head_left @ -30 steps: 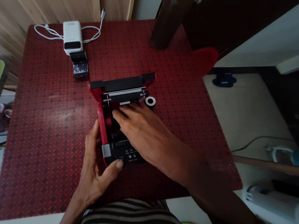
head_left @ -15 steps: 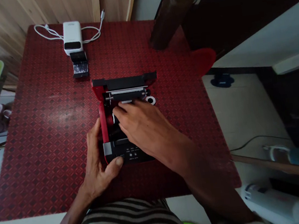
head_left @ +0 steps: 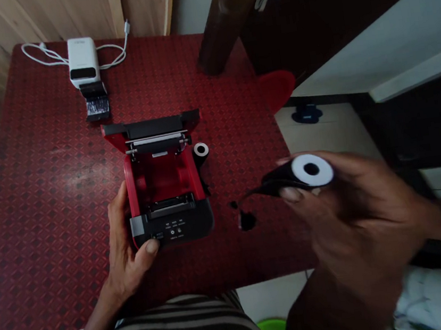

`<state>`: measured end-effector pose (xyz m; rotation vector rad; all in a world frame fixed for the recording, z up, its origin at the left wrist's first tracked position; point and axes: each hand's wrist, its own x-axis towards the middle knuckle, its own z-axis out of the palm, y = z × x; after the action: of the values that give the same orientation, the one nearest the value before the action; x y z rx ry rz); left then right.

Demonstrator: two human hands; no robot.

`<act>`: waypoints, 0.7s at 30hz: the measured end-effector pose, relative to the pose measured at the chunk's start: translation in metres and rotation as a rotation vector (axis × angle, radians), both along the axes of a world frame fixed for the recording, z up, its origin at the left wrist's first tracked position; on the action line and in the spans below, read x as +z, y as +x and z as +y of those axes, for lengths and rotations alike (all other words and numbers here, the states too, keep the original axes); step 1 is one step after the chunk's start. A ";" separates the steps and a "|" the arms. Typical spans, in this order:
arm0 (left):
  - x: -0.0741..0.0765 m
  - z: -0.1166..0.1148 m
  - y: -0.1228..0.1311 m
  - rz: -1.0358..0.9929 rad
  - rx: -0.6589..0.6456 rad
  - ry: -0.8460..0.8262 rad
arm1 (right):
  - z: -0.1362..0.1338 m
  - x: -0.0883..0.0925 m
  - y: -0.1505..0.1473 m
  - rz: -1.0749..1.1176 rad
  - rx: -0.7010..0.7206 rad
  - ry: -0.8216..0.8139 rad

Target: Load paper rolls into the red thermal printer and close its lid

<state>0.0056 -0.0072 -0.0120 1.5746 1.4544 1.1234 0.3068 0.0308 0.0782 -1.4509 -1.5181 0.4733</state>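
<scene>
A small red and black receipt printer sits on the table with its lid raised and its red paper bay bare inside. My left hand grips the printer's front left corner, thumb on the black button panel and fingers along the side. Off to the right, above the table, my right hand is closed round a black paper roll with a white end and a dark core hole. A loose dark tail trails left from this roll. A second black roll rests against the printer's right side.
At the back left of the red patterned table lies a white power bank with a white cable. A dark folded strip is in front of it. A dark post rises at the back, near a red stool.
My right hand has lifted the black roll out of the printer's bay and moved right with it. My left hand stays on the printer. The view has shifted to the right.
</scene>
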 end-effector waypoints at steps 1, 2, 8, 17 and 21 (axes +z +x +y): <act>-0.001 0.000 0.000 0.006 0.005 0.004 | -0.006 -0.010 0.005 0.064 -0.073 -0.001; -0.001 0.000 0.000 0.012 0.009 0.007 | -0.012 -0.021 0.009 0.122 -0.128 -0.014; 0.002 0.004 0.005 0.053 0.022 0.077 | -0.027 -0.070 -0.002 0.156 0.000 -0.224; 0.004 0.003 0.009 0.052 0.037 0.080 | -0.013 -0.092 -0.028 -0.009 0.215 -0.280; 0.001 0.004 0.010 0.043 0.062 0.082 | -0.017 -0.094 -0.017 -0.032 0.266 -0.319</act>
<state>0.0156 -0.0033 -0.0109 1.6286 1.5118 1.2064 0.2896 0.0138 -0.0158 -1.5043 -1.7289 0.8899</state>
